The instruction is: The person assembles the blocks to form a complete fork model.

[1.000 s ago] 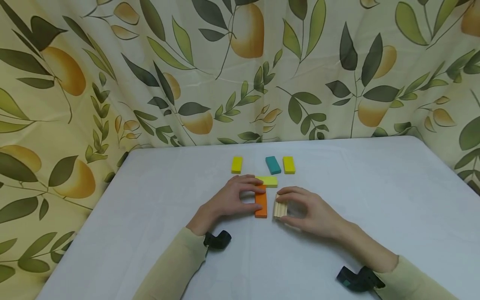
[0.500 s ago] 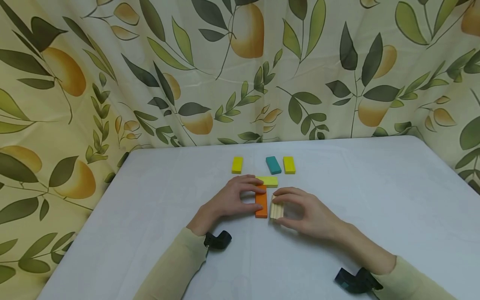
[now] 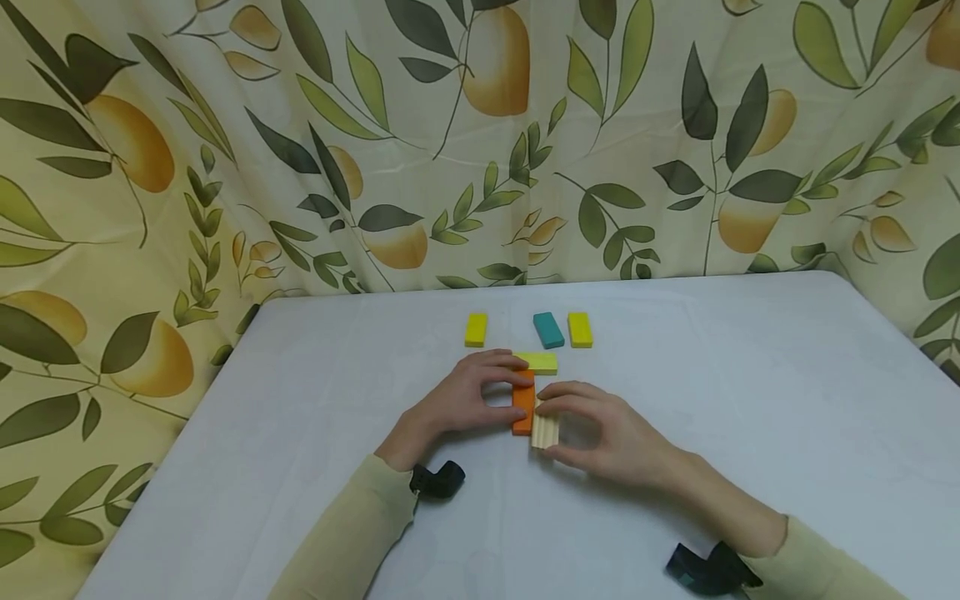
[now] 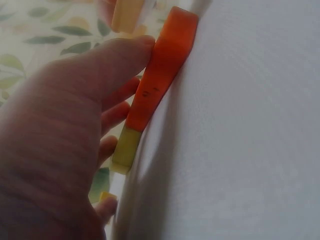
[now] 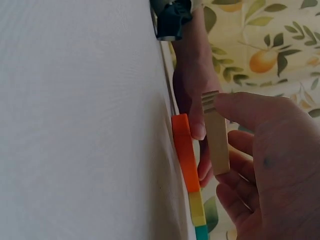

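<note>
My right hand (image 3: 611, 433) pinches a pale ridged wooden block (image 3: 546, 432) lengthwise between thumb and fingers. In the right wrist view that wooden block (image 5: 216, 140) is held off the table, with a gap between it and the orange block (image 5: 184, 150). The head view shows it overlapping the right edge of the orange block (image 3: 522, 404). My left hand (image 3: 472, 392) rests thumb and fingertips on top of the orange block, which lies flat. A yellow-green block (image 3: 542, 362) lies crosswise against its far end, touched by the left fingers.
Farther back on the white-covered table (image 3: 337, 375) lie a yellow block (image 3: 476, 330), a teal block (image 3: 549, 330) and a second yellow block (image 3: 580, 330). A leaf-and-fruit patterned curtain (image 3: 480, 183) hangs behind the table and along its left side.
My right hand has moved left and slightly toward me with the wooden block, from beside the orange block to overlapping its edge. The left hand has stayed in place.
</note>
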A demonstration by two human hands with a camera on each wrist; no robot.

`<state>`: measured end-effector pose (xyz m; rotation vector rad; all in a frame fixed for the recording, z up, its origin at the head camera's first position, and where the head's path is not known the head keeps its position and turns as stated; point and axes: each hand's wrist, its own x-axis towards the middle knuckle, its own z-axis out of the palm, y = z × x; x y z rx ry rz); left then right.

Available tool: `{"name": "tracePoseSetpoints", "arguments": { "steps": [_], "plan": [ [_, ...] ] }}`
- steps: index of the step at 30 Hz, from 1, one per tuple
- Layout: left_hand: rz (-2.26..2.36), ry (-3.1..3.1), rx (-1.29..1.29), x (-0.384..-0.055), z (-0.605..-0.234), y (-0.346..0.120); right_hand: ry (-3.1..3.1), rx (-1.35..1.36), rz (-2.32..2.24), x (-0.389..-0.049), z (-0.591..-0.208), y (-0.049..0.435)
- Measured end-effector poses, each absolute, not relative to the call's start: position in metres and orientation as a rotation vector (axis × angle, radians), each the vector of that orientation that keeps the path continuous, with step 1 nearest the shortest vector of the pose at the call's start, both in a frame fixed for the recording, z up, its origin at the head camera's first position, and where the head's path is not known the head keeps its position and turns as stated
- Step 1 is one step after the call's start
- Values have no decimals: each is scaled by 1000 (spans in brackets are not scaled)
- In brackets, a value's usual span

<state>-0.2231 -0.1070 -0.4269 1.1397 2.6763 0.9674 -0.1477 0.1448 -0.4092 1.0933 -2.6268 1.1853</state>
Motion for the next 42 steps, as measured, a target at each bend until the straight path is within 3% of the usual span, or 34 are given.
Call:
{"name": "tracePoseSetpoints", "arguments": {
  "steps": [42],
  "plan": [
    [968, 2662, 1145, -223, -425, -107, -2664, 1303, 1189, -131, -417, 130]
  ]
}}
